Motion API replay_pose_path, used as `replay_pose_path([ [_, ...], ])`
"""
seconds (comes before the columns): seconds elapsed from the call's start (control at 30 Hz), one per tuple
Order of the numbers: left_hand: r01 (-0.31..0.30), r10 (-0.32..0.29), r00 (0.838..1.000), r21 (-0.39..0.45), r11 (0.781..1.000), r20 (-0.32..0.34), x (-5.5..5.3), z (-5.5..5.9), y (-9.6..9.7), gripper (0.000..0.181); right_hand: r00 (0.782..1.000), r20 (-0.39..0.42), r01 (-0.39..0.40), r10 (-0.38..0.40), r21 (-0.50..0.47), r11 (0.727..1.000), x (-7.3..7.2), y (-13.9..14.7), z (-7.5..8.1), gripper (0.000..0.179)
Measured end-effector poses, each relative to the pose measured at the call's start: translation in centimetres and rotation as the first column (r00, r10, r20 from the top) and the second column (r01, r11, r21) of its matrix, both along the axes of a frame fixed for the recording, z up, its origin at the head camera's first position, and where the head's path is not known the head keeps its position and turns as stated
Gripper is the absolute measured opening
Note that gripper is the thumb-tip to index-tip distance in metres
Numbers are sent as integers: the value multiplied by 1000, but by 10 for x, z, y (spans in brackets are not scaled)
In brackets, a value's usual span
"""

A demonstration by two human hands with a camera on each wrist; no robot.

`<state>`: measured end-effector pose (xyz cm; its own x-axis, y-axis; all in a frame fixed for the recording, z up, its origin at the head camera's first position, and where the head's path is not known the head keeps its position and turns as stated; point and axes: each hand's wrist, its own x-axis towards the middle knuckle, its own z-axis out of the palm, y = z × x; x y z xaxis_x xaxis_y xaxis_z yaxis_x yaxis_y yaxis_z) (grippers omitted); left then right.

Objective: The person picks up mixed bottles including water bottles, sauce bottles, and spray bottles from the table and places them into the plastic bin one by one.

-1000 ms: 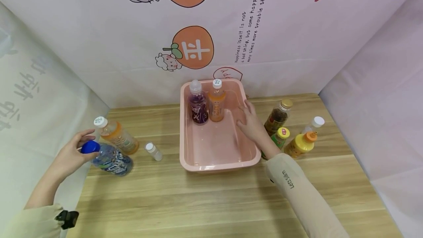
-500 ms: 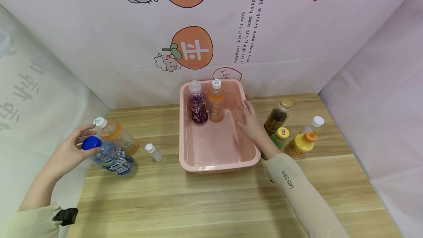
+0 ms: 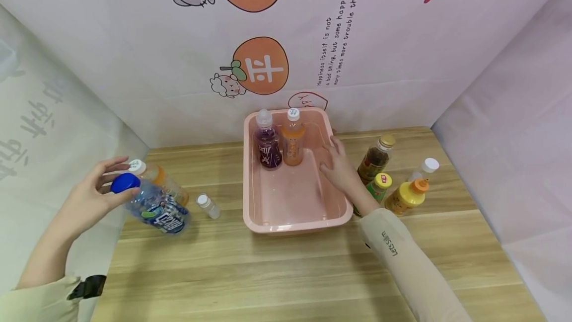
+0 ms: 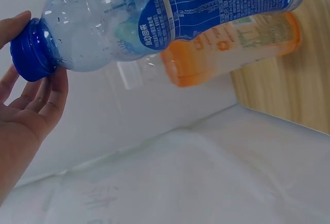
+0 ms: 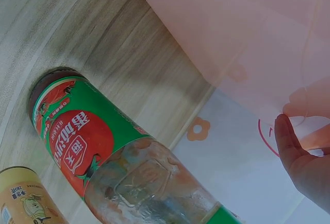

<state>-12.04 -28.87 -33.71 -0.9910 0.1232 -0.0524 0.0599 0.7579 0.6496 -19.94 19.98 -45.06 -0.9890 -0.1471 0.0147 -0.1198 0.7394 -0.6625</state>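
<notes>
My left hand (image 3: 96, 198) pinches the blue cap of a clear plastic drink bottle (image 3: 158, 210) between thumb and fingers. This bottle has a blue label and leans, its base toward the tub. In the left wrist view it overlaps an orange-labelled drink bottle (image 4: 232, 46) behind it. My right hand (image 3: 341, 173) grips the right rim of a pink plastic tub (image 3: 295, 198), thumb on the inner side. Inside the tub, at its far left, stand a purple drink bottle (image 3: 269, 145) and an orange drink bottle (image 3: 293, 143).
Between the left bottles and the tub stands a small white-capped vial (image 3: 208, 205). Right of the tub are a dark gold-capped bottle (image 3: 374, 163), a green tomato-label bottle (image 5: 82, 131), a yellow squeeze bottle (image 3: 405, 198) and a white-capped clear bottle (image 3: 424, 169). A printed cloth wall (image 3: 380, 98) backs the table.
My left hand has raised the blue-capped bottle and shifted it slightly right and away from me, so it covers more of the orange bottle. My right hand has stayed on the tub rim.
</notes>
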Motion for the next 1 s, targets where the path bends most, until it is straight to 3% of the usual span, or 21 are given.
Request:
replay_pose_path([
  [0.17, -4, 4, 998, 9, 1000, -64, 0, 10, 10, 72, 1000, -11, -2, 2, 5, 1000, 1, 0, 0, 58],
  [0.43, 32, 5, 974, 156, 987, -228, -4, 23, 32, 67, 1000, -12, 0, 0, 3, 1000, 1, -1, 1, 58],
  [0.73, 30, 28, 962, 206, 978, -272, -14, 42, 64, 68, 1000, -5, -1, 1, -2, 1000, -1, -1, 0, 58],
  [1.0, 118, -23, 941, 263, 958, -339, -32, 55, 99, 68, 1000, -17, -2, 3, 7, 1000, 0, -1, 1, 58],
])
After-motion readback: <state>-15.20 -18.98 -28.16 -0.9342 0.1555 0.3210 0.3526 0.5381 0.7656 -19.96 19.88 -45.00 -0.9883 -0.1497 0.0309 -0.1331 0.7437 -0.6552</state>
